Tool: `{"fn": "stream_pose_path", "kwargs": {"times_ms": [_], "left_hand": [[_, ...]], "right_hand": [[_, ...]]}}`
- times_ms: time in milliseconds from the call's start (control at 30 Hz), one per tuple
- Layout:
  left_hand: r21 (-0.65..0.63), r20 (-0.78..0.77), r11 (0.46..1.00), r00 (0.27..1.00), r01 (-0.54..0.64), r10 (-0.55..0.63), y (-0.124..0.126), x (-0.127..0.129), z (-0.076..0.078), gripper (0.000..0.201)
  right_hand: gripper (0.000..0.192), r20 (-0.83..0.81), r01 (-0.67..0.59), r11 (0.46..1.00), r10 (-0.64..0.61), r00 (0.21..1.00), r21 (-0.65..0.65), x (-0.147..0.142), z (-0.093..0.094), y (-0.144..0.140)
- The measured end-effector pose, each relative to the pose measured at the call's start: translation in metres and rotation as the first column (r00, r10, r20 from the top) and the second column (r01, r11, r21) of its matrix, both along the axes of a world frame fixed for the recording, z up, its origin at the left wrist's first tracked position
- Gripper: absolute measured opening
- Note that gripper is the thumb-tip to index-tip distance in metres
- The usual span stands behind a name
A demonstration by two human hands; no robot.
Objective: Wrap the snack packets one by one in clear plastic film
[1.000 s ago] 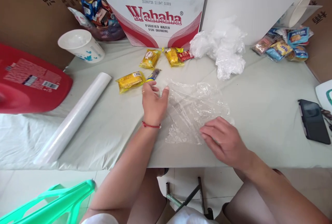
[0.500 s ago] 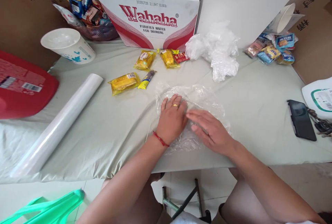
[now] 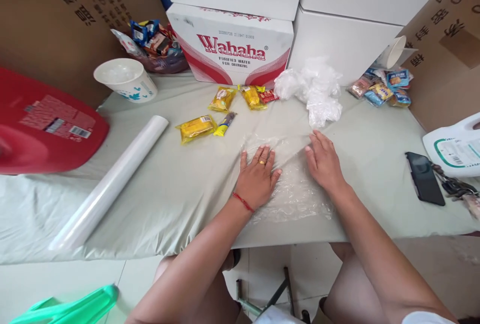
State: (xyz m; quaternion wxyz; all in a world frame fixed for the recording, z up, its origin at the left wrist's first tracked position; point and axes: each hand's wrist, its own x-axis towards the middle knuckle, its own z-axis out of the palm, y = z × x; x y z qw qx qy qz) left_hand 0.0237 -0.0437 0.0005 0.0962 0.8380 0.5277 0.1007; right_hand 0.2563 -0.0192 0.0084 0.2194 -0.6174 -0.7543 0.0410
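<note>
here, at the far left, a red jug (image 3: 45, 129) lies on its side on the table (image 3: 180, 194), with a white cup (image 3: 125, 80) behind it and a roll of clear film (image 3: 112, 181) slanting toward the near edge. further right lie yellow snack packets (image 3: 197, 128). the left hand (image 3: 258, 176) rests palm down, fingers spread flat, on the left part of a clear plastic sheet (image 3: 296, 191) — the sheet lies near the table's front edge. the right hand (image 3: 324, 161) presses flat on its right side, fingers straight and open. at the right — a black phone (image 3: 424, 185).
</note>
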Motion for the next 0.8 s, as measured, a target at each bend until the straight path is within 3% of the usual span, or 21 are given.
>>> {"fn": "stream_pose_path", "kwargs": {"times_ms": [67, 133, 200, 300, 367, 500, 600, 700, 800], "left_hand": [[0.004, 0.015, 1.0, 1.0, 0.018, -0.018, -0.002, -0.001, 0.0, 0.06], [0.013, 0.024, 1.0, 1.0, 0.009, -0.01, -0.004, 0.0, -0.001, 0.059], [0.016, 0.028, 1.0, 1.0, -0.011, 0.01, -0.006, 0.001, -0.001, 0.058], [0.008, 0.027, 0.999, 0.999, -0.034, 0.033, -0.009, 0.004, -0.001, 0.059], [-0.004, 0.027, 0.999, 0.999, -0.035, 0.035, -0.009, 0.005, -0.001, 0.06], [-0.016, 0.02, 0.999, 0.999, -0.039, 0.039, -0.008, 0.005, 0.0, 0.06], [-0.01, 0.023, 0.999, 0.999, -0.044, 0.044, -0.009, 0.004, 0.0, 0.06], [0.012, 0.051, 0.998, 0.997, -0.058, 0.057, -0.01, 0.004, 0.001, 0.059], [0.016, 0.07, 0.993, 0.991, -0.119, 0.117, -0.01, 0.003, 0.0, 0.062]], "right_hand": [[0.047, -0.067, -0.236, 0.972, 0.234, 0.97, -0.019, -0.017, 0.007, -0.004], [0.04, -0.131, -0.417, 0.906, 0.406, 0.904, -0.071, -0.036, 0.013, -0.001], [0.039, -0.113, -0.385, 0.918, 0.374, 0.92, -0.094, -0.053, 0.019, 0.011], [0.038, 0.045, -0.157, 0.976, 0.165, 0.985, -0.154, -0.078, 0.026, 0.045], [0.037, 0.096, -0.105, 0.963, 0.132, 0.987, -0.25, -0.096, 0.028, 0.07], [0.019, -0.037, -0.24, 0.845, 0.254, 0.967, -0.477, -0.131, 0.03, 0.109], [0.01, -0.117, -0.337, 0.776, 0.327, 0.938, -0.533, -0.145, 0.03, 0.127], [0.012, -0.152, -0.372, 0.777, 0.344, 0.927, -0.508, -0.148, 0.032, 0.14], [0.013, -0.122, -0.334, 0.834, 0.313, 0.942, -0.439, -0.156, 0.038, 0.151]]}}
